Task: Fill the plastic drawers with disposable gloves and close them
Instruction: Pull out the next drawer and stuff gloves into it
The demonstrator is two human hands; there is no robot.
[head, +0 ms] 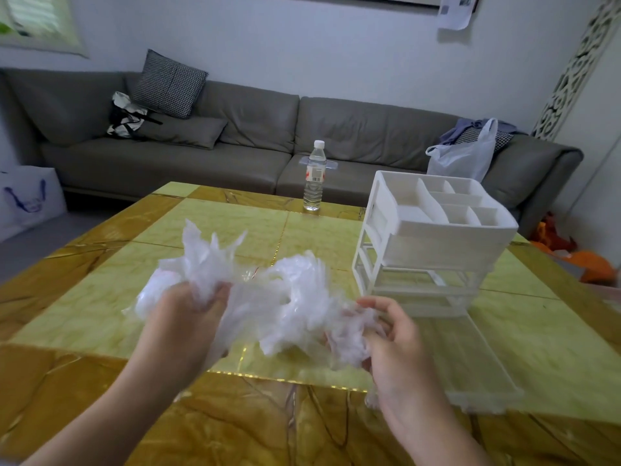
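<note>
While left hand (188, 307) and right hand (393, 334) clutch disposable gloves (279, 297): featherlight, limp, slippery film; bunch mid-wad, open drawer (477, 371) at 3 o'clock.

Thin crinkled translucent plastic gloves (275, 297), matt white plastic drawer unit (433, 237), glossy veined stone-look table (235, 223).

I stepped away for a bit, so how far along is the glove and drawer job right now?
Early on. Done: the bottom drawer of the white drawer unit is pulled fully out, and it looks empty. In hand: the left hand and right hand both grip a bundle of clear disposable gloves above the table. Left: loading the drawers and closing them.
</note>
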